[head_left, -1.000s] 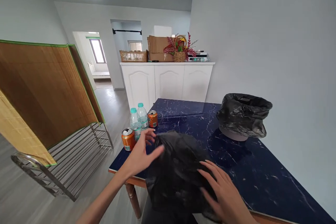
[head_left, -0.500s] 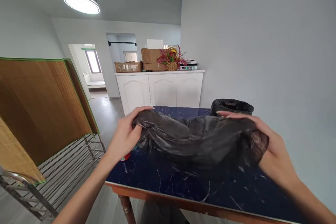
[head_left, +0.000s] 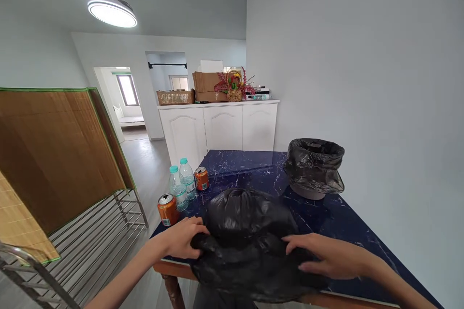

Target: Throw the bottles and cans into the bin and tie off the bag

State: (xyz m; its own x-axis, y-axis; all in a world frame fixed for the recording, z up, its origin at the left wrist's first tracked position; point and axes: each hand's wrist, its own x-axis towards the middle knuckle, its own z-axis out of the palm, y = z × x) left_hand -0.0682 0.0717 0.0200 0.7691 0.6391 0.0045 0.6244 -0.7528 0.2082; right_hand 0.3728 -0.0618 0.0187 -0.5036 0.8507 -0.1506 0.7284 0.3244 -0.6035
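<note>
A black plastic bag (head_left: 250, 246) lies bunched at the table's front edge, its upper part puffed up and its lower part hanging over the edge. My left hand (head_left: 184, 239) grips the bag's left side, with a fold between thumb and fingers. At the opposite side, my right hand (head_left: 319, 253) has its thumb and fingers around the bag's edge. Beyond the bag to the right stands a bin (head_left: 308, 192) lined with another black bag, its rim covered.
Two clear bottles (head_left: 178, 188) with teal caps and two orange cans (head_left: 168, 210) stand on the left of the dark blue table (head_left: 242, 161). A metal rack (head_left: 105, 222) with a bamboo mat is at the left. A white cabinet (head_left: 223, 128) stands behind.
Both hands have come down and closer to me with the bag, from stretched out above the table to its front edge. Bottles, cans and the lined bin now show fully.
</note>
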